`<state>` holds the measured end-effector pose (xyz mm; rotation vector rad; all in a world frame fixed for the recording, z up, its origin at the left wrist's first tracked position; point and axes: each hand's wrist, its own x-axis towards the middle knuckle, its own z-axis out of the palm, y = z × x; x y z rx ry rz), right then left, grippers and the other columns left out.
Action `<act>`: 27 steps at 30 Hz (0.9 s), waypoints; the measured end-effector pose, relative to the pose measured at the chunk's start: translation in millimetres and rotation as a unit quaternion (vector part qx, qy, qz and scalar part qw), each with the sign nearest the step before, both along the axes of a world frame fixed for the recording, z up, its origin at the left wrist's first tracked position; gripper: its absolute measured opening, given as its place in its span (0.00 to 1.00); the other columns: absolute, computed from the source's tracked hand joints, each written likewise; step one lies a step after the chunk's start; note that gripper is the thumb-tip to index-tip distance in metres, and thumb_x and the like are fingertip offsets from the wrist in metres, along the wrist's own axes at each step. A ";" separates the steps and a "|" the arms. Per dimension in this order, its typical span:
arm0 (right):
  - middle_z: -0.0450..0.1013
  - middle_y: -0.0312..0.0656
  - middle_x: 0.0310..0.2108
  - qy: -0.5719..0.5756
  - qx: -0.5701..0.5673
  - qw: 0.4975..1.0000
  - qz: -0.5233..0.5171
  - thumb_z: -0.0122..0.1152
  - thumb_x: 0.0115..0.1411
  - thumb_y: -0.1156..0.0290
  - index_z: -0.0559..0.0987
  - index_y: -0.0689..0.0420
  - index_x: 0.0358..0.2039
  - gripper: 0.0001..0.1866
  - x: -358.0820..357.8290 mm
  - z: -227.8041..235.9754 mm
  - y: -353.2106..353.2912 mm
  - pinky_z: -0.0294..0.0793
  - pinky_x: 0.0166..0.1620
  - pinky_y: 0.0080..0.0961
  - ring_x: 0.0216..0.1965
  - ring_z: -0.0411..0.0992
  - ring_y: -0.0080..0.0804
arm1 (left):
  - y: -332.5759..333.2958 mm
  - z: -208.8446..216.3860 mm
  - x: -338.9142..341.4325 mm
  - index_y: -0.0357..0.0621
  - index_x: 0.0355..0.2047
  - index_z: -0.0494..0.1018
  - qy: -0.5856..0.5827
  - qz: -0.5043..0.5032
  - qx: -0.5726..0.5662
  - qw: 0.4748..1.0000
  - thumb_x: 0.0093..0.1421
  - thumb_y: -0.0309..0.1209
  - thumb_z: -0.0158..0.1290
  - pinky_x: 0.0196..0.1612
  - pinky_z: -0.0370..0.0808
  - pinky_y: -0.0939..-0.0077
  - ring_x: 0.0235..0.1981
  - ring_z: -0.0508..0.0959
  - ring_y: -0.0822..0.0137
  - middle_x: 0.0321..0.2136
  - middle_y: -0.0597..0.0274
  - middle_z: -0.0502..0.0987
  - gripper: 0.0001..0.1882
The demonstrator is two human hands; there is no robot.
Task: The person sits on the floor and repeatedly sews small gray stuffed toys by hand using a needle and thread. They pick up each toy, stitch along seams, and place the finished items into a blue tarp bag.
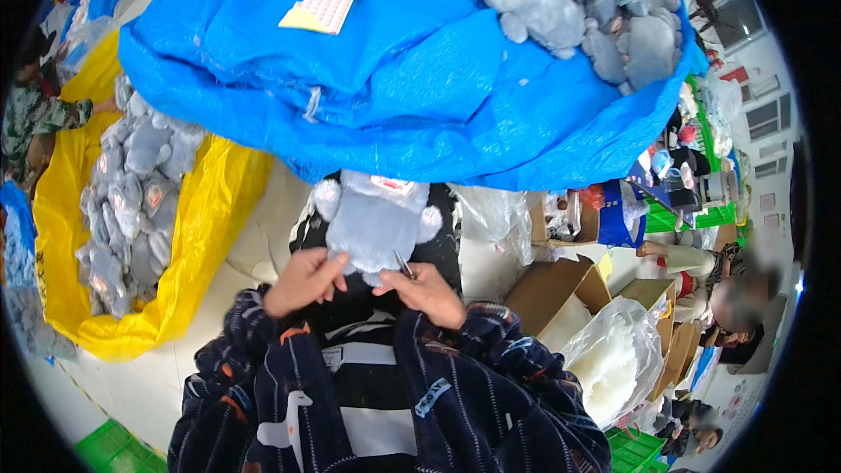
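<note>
A grey plush toy (pixel 372 228) with pink-padded paws lies across my lap, its feet toward me and its upper end against the blue sheet. My left hand (pixel 302 285) has its fingers pinched at the toy's lower left edge, beside a foot. In my right hand (pixel 427 295) is a small pointed metal tool (pixel 403 266), its dark tip against the toy's lower right side. The fingers cover the rest of the tool, so its exact kind is hidden.
A blue plastic sheet (pixel 368 114) ahead bears several grey plush toys (pixel 534 4) and a printed card (pixel 324 4). More toys fill a yellow sack (pixel 232 201) at left. Cardboard boxes (pixel 561 293) and a clear bag of white stuffing (pixel 618 355) stand at right. Other people sit nearby.
</note>
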<state>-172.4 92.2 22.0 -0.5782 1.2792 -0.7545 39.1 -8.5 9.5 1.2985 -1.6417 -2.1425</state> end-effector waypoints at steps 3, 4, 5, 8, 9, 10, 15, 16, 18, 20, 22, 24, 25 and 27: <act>0.64 0.27 0.16 -0.005 -0.030 0.997 -0.076 0.53 0.62 0.64 0.77 0.61 0.29 0.13 5.7 -4.4 -3.6 0.50 0.19 0.14 0.15 0.55 0.12 | 7.0 -13.0 -13.1 0.38 0.27 0.69 0.112 0.051 0.044 0.991 0.65 0.39 0.45 0.15 0.60 0.84 0.12 0.65 0.78 0.15 0.67 0.68 0.17; 0.70 0.31 0.21 0.107 -0.213 0.971 -0.025 0.52 0.62 0.65 0.77 0.62 0.30 0.12 7.4 -8.3 -3.0 0.62 0.25 0.15 0.21 0.65 0.16 | 4.9 -12.0 -9.3 0.39 0.27 0.69 0.135 0.057 0.060 0.987 0.65 0.38 0.45 0.14 0.58 0.83 0.11 0.62 0.78 0.13 0.68 0.66 0.16; 0.73 0.32 0.24 0.094 -0.219 0.970 0.056 0.53 0.62 0.67 0.77 0.62 0.31 0.11 1.6 -3.4 -0.6 0.66 0.29 0.17 0.25 0.68 0.18 | 4.6 -12.6 3.2 0.40 0.25 0.67 0.203 0.064 0.141 0.967 0.64 0.36 0.44 0.14 0.53 0.82 0.10 0.58 0.78 0.10 0.70 0.61 0.14; 0.76 0.43 0.28 0.184 -0.304 0.912 0.206 0.57 0.57 0.70 0.77 0.61 0.37 0.10 -3.0 49.6 -9.7 0.73 0.35 0.26 0.29 0.76 0.31 | 10.7 0.0 79.1 0.48 0.29 0.67 0.283 0.341 0.248 0.861 0.64 0.42 0.44 0.10 0.51 0.87 0.08 0.55 0.82 0.09 0.74 0.57 0.13; 0.76 0.43 0.28 0.199 -0.331 0.907 0.169 0.58 0.57 0.69 0.77 0.61 0.37 0.10 -11.1 64.6 -18.6 0.74 0.35 0.26 0.29 0.76 0.32 | 0.7 16.7 95.2 0.48 0.34 0.68 0.452 0.371 0.233 0.777 0.64 0.45 0.44 0.09 0.54 0.91 0.08 0.56 0.85 0.10 0.76 0.59 0.14; 0.76 0.44 0.29 0.214 -0.358 0.899 0.131 0.58 0.56 0.69 0.78 0.60 0.36 0.10 -23.1 80.7 -30.8 0.74 0.35 0.26 0.30 0.76 0.33 | -6.4 41.3 118.3 0.49 0.37 0.68 0.407 0.581 0.222 0.669 0.64 0.45 0.42 0.08 0.55 0.93 0.08 0.56 0.85 0.13 0.76 0.62 0.14; 0.76 0.51 0.29 0.603 -0.392 0.682 -0.132 0.59 0.55 0.65 0.79 0.60 0.33 0.11 -126.2 133.9 -156.6 0.72 0.31 0.33 0.30 0.76 0.48 | -44.1 51.7 235.9 0.41 0.58 0.60 0.411 0.422 -0.267 0.762 0.66 0.41 0.39 0.55 0.64 0.74 0.50 0.68 0.69 0.52 0.55 0.68 0.24; 0.76 0.54 0.30 0.675 -0.299 0.659 -0.140 0.60 0.54 0.60 0.79 0.61 0.33 0.16 -146.6 134.1 -179.7 0.72 0.32 0.38 0.31 0.74 0.53 | -44.1 73.0 184.1 0.42 0.59 0.59 0.345 0.451 -0.326 0.756 0.66 0.40 0.40 0.53 0.65 0.76 0.51 0.67 0.69 0.52 0.57 0.68 0.24; 0.75 0.56 0.30 0.749 -0.249 0.599 -0.137 0.61 0.52 0.58 0.78 0.63 0.31 0.18 -181.6 116.4 -209.4 0.73 0.35 0.43 0.32 0.75 0.53 | -54.2 72.8 128.7 0.45 0.59 0.61 0.229 0.598 -0.211 0.738 0.65 0.42 0.43 0.37 0.68 0.81 0.35 0.69 0.73 0.49 0.62 0.68 0.25; 0.75 0.57 0.30 0.781 -0.219 0.571 -0.130 0.61 0.52 0.58 0.78 0.63 0.30 0.18 -194.4 95.5 -231.7 0.73 0.36 0.44 0.33 0.74 0.54 | -50.4 41.2 120.5 0.44 0.55 0.64 0.222 0.505 -0.157 0.819 0.65 0.39 0.44 0.34 0.67 0.82 0.31 0.69 0.75 0.38 0.65 0.70 0.21; 0.75 0.56 0.31 0.788 -0.241 0.548 -0.143 0.62 0.50 0.60 0.77 0.62 0.29 0.17 -210.5 82.8 -241.6 0.73 0.37 0.45 0.33 0.74 0.53 | -45.0 34.6 77.7 0.42 0.45 0.68 0.200 0.458 -0.134 0.855 0.64 0.31 0.47 0.30 0.66 0.83 0.28 0.69 0.75 0.30 0.66 0.70 0.11; 0.75 0.56 0.30 0.767 -0.254 0.567 -0.160 0.62 0.49 0.61 0.78 0.63 0.29 0.16 -215.7 84.9 -242.6 0.73 0.37 0.45 0.33 0.75 0.53 | -36.2 35.3 54.1 0.39 0.40 0.69 0.231 0.337 -0.121 0.905 0.63 0.27 0.45 0.32 0.67 0.82 0.28 0.70 0.75 0.29 0.65 0.71 0.07; 0.75 0.57 0.29 0.716 -0.315 0.591 -0.197 0.62 0.48 0.63 0.78 0.63 0.31 0.16 -220.2 87.5 -240.0 0.73 0.37 0.44 0.33 0.74 0.54 | -35.4 34.3 47.4 0.38 0.40 0.69 0.211 0.264 -0.136 0.931 0.64 0.27 0.45 0.34 0.69 0.81 0.29 0.71 0.73 0.31 0.63 0.72 0.07; 0.76 0.47 0.24 0.607 -0.357 0.674 -0.223 0.59 0.49 0.67 0.78 0.65 0.33 0.14 -216.0 105.5 -220.5 0.72 0.32 0.31 0.26 0.74 0.37 | -33.9 34.3 30.6 0.36 0.42 0.69 0.216 0.163 -0.099 0.958 0.65 0.28 0.43 0.38 0.71 0.79 0.33 0.74 0.71 0.35 0.59 0.74 0.09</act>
